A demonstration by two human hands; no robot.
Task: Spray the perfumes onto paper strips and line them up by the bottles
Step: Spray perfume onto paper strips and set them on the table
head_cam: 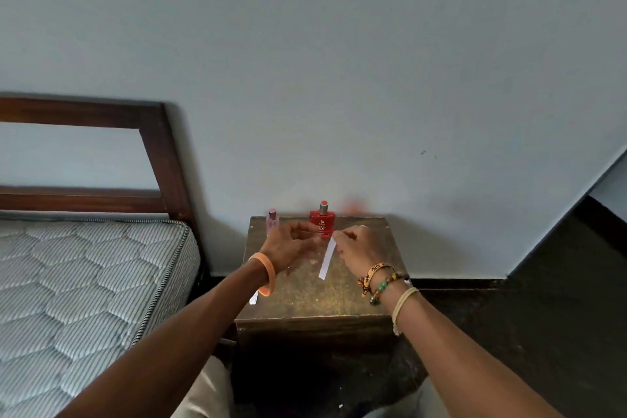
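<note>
Brown table (356, 295) by the wall. Left hand (288, 244) is curled in front of the red bottle (322, 222); too blurry to tell if it holds anything. Right hand (361, 249) pinches the top of a paper strip (326, 260), hanging over the table. Pink bottle (272, 222) stands just left. Tip: spray strip's low end, away from fingers, & then lay it straight in front of red one.

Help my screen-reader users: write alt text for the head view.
The right hand pinches a white paper strip over a wooden table, the left hand curled beside it. A red perfume bottle and a pink bottle stand behind.
</note>
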